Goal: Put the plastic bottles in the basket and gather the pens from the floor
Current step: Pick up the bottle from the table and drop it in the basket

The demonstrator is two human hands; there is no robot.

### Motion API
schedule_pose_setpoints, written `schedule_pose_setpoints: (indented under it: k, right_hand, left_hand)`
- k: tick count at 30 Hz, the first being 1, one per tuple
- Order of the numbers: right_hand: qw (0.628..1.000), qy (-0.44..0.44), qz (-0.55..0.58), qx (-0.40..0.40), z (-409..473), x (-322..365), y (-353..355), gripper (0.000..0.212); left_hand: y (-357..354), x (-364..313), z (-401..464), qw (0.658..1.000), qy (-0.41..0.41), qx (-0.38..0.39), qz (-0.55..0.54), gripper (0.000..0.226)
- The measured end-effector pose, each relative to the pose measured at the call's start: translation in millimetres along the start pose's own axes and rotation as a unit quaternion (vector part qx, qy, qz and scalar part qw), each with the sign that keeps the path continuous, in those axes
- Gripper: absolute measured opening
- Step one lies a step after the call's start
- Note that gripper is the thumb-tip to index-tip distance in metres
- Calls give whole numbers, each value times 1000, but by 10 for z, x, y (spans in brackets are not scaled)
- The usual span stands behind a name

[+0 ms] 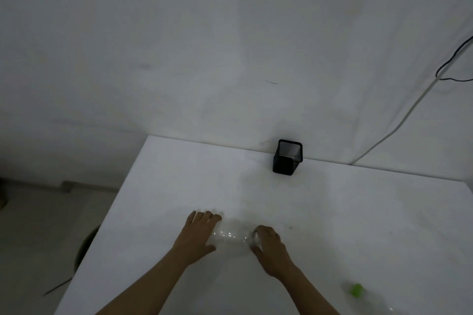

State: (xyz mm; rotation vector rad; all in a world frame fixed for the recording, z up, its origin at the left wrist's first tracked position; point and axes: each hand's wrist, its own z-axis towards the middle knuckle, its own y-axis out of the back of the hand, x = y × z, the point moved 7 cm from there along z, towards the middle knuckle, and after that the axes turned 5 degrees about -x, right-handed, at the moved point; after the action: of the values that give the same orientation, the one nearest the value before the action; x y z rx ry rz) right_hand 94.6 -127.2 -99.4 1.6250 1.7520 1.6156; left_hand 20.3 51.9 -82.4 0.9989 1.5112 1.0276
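I have a clear plastic bottle lying on its side on the white table, and I hold it end to end between both hands so it cannot roll. My left hand cups its left end, fingers curled over the far side and the thumb hooked under the near side. My right hand closes around the right end, probably the neck, though my knuckles hide any cap. Both hands are half curled and in contact with the bottle; how hard I am squeezing does not show. The bottle spans the gap between my palms and is so transparent that I mostly read it by the glints along its body.

A second bottle with a green cap lies at the near right corner of the table, well apart from my hands and blurred. The black mesh pen holder stands empty at the far edge against the wall, likely meant for the pens. A dark round container sits on the floor just left of the table, mostly hidden by the edge; I judge it to be the basket, which would mean carrying this bottle left. A thin dark pen seems to lie on the floor nearby.
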Motion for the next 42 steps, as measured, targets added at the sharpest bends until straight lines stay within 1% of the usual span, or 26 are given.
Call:
schedule_pose_setpoints:
  k: [3, 9, 11, 13, 16, 18, 20, 23, 27, 30, 33, 35, 37, 39, 42]
  right_hand:
    - [1000, 24, 18, -8, -186, 360, -60, 29]
    - [981, 71, 175, -32, -732, 1233, -304, 26]
    - [972, 73, 219, -47, -936, 1523, -451, 28]
    - [960, 65, 267, -59, -1141, 1757, -643, 25]
    - [938, 46, 339, -51, -1468, 2075, -976, 23]
    - [925, 49, 374, -50, -1702, 2294, -1150, 20]
    - [915, 57, 394, -66, -1901, 2480, -1271, 19]
    - [904, 52, 416, -87, -2128, 2703, -1434, 18]
    - [899, 56, 423, -103, -2278, 3004, -1565, 19]
    - [905, 59, 411, -88, -2246, 3228, -1769, 23]
    - [923, 77, 366, -92, -2126, 3465, -1977, 25]
    - [929, 64, 354, -91, -2067, 3586, -2152, 24]
    - [928, 39, 359, -87, -2035, 3704, -2326, 23]
    - [929, 29, 359, -87, -2002, 3832, -2491, 25]
    - [938, 27, 335, -87, -1973, 4009, -2689, 30]
  left_hand:
    - [170, 188, -352, 1000, 27, 2, -14, 71]
    - [508, 608, -1270, 997, 63, -34, -25, 72]
    - [595, 770, -1635, 995, 75, -49, -35, 73]
    - [637, 941, -1997, 994, 85, -57, -35, 74]
    - [700, 1168, -2535, 992, 103, -73, -31, 73]
    - [741, 1297, -2848, 989, 113, -88, -33, 72]
    - [777, 1396, -3130, 985, 130, -105, -44, 72]
    - [802, 1492, -3479, 980, 157, -111, -48, 76]
    - [845, 1646, -3725, 968, 197, -142, -68, 74]
    - [816, 1837, -3885, 946, 260, -170, -94, 70]
    - [741, 2011, -4060, 916, 319, -191, -152, 69]
    - [652, 2121, -4164, 889, 355, -183, -221, 66]
    - [563, 2231, -4205, 867, 366, -168, -292, 57]
    - [492, 2334, -4241, 857, 367, -155, -325, 47]
    - [420, 2454, -4332, 842, 387, -137, -351, 43]
